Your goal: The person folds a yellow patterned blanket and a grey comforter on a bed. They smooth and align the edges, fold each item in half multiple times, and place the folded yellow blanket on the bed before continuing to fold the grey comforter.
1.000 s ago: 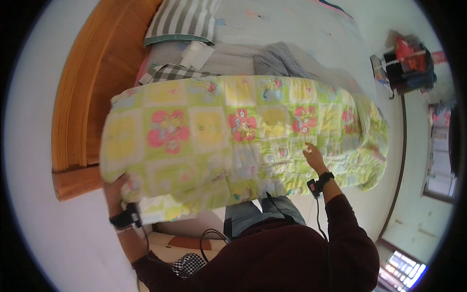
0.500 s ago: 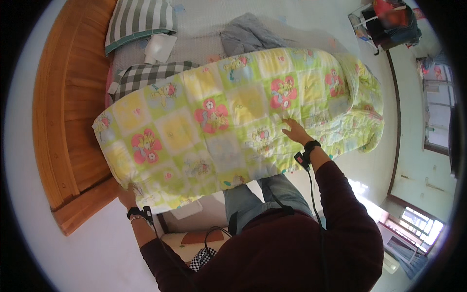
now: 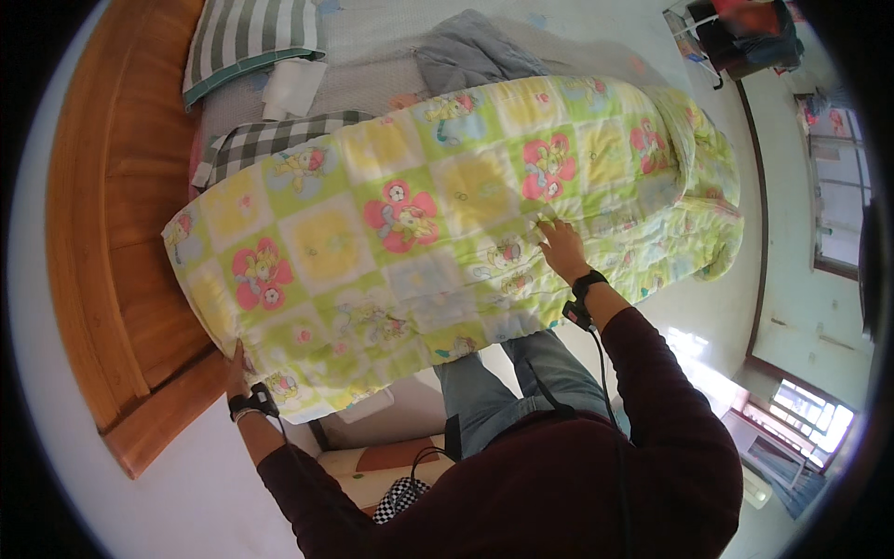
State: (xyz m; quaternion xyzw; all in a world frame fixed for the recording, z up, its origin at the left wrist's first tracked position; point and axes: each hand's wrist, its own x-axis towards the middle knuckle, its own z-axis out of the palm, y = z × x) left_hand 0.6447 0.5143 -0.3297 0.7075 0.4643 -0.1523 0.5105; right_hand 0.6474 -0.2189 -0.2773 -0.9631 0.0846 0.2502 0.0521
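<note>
The left hand is gripping the cartoon-print quilt, fingers partly hidden. The right hand is spreading loosely over it.

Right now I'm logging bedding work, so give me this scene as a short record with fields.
left hand: at the quilt's near-left edge, grip partly hidden
right hand: open, over the quilt's middle; contact unclear
quilt: green and yellow checks, pink flowers
striped pillow: upper left, on the bed
gray cloth: crumpled on the bed, beyond the quilt
headboard: wooden, at left
</note>
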